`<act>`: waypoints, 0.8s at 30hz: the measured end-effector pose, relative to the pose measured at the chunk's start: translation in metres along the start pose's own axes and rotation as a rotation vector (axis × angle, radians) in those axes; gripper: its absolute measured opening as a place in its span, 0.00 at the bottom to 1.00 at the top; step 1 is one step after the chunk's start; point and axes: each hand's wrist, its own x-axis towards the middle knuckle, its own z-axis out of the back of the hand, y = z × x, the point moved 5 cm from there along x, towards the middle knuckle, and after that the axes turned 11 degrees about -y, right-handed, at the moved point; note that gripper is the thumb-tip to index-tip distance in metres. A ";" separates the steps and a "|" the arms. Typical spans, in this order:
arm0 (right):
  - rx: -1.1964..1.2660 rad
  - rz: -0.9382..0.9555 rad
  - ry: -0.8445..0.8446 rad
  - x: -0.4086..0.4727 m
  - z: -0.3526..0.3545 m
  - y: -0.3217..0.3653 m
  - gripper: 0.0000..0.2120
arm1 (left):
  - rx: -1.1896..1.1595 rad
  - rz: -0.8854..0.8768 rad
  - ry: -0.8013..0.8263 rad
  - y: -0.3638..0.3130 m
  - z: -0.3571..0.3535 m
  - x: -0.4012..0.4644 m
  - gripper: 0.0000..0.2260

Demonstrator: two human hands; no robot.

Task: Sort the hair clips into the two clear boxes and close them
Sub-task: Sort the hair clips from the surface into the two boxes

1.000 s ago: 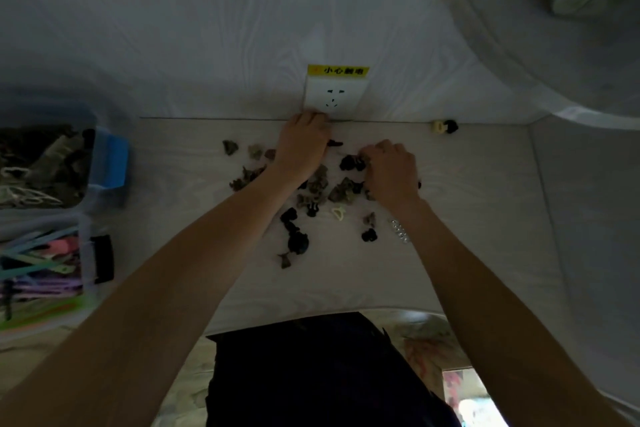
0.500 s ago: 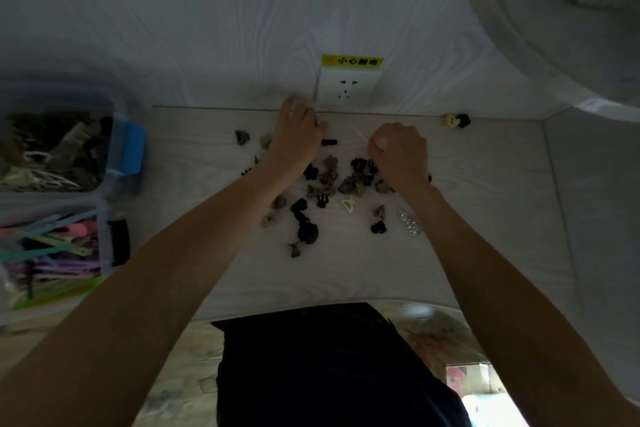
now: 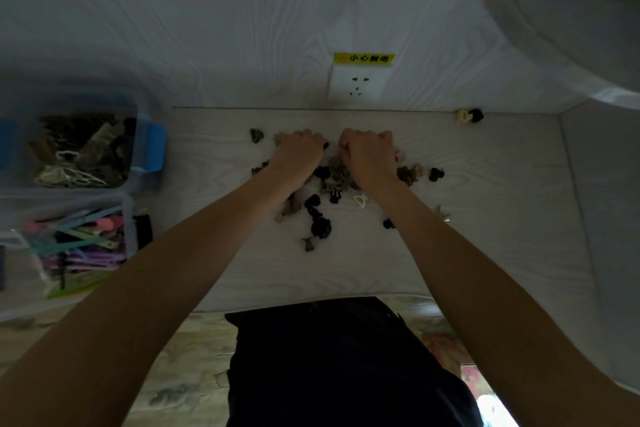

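Now both hands are down in the clips (image 3: 325,198) in the middle of the table (image 3: 485,253). The left hand (image 3: 299,152) and right hand (image 3: 369,156) are curled into fists, but I cannot tell what they hold. This looks like the gathering step. Next, the clips must go to the boxes (image 3: 138,156) on the left (both open). A yellow label (image 3: 363,58) above the socket (image 3: 358,87) reads 小心触电.
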 end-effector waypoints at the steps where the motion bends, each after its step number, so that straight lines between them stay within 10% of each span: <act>1: -0.006 -0.003 -0.004 -0.001 -0.001 0.003 0.10 | -0.017 0.001 0.015 0.001 0.001 -0.002 0.12; 24: 0.094 -0.194 0.035 -0.019 0.004 0.012 0.09 | -0.247 0.022 -0.070 0.031 -0.006 -0.009 0.12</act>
